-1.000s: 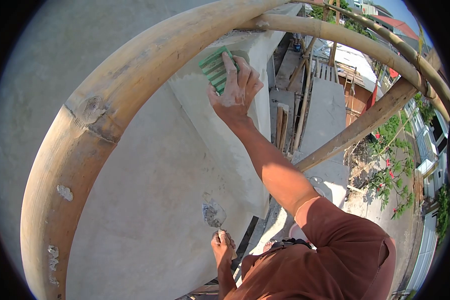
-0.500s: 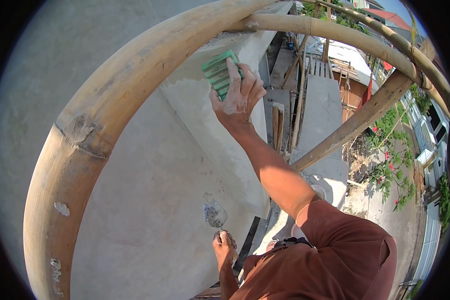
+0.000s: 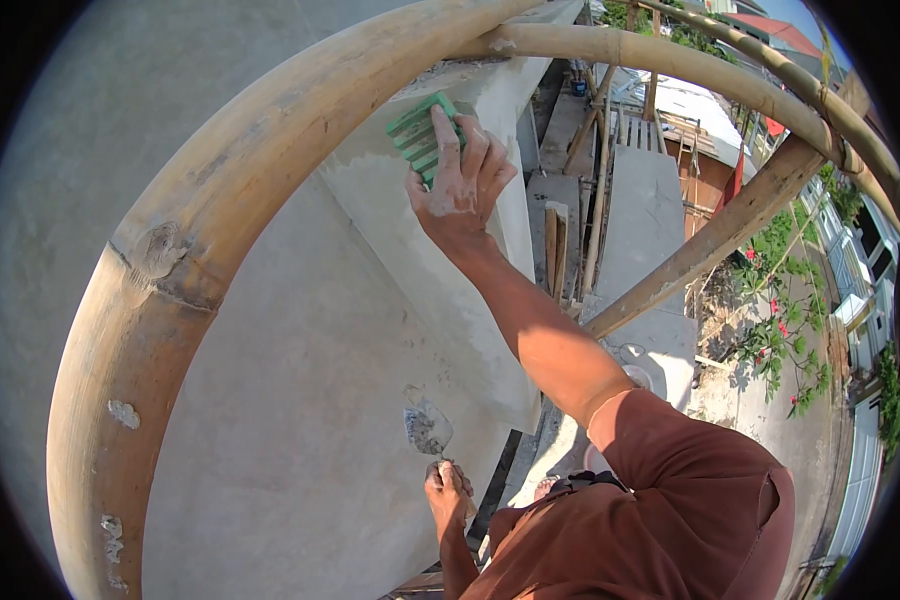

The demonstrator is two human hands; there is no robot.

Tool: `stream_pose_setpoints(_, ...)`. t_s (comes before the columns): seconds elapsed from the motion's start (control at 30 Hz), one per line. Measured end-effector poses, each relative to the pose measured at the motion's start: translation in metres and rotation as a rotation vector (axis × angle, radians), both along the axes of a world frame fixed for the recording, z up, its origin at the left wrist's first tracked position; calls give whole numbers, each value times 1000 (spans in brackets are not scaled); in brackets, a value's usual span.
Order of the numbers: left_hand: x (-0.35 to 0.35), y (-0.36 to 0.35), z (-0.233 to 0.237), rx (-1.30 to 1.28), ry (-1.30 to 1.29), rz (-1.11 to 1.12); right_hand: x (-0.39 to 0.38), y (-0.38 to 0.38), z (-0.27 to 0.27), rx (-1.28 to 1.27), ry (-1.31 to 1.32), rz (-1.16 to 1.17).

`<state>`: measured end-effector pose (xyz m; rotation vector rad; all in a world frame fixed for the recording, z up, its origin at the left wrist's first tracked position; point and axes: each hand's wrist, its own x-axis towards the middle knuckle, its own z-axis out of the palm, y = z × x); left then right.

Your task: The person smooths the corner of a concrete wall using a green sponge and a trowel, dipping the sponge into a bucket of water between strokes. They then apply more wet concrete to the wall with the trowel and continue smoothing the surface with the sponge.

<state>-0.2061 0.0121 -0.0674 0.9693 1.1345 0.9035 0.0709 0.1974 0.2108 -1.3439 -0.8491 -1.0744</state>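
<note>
Curved bamboo pole arcs across the left, close in front of the grey wall. Left hand low near the bottom edge, fist closed round the trowel handle; blade points up, smeared with mortar, lying at the wall face. Forearm rises from below, wrist straight. Right hand high, fingers spread flat and pressing a green float against the top of the plastered beam, just under the pole; thumb out to the left, knuckles dusted white. Arm nearly full stretch from the brown sleeve. Little room between float and pole. Right of the beam's edge, an open drop, crossed by a slanting brace.
</note>
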Motion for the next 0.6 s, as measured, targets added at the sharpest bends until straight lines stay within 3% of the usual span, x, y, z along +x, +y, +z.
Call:
stream_pose_setpoints(0.1, 0, 0, 0, -10, 1, 4, -1, 9, -8, -59, -30, -66)
stream_pose_setpoints(0.17, -2, 0, 0, -3, -1, -3, -8, 9, -22, -172, -44, 22)
stream_pose_setpoints(0.3, -6, 0, -1, 4, 11, -18, -8, -3, -23, -163, -8, 103)
stream_pose_setpoints(0.37, -7, 1, -4, 5, 6, -18, -3, -7, -8, 6, -4, 37)
stream_pose_setpoints(0.47, -9, 1, -5, 2, 3, -17, 2, -9, 5, -15, 21, 5)
stream_pose_setpoints(0.6, -5, 4, -1, 7, 15, -32, -5, -7, -19, -125, 4, 42)
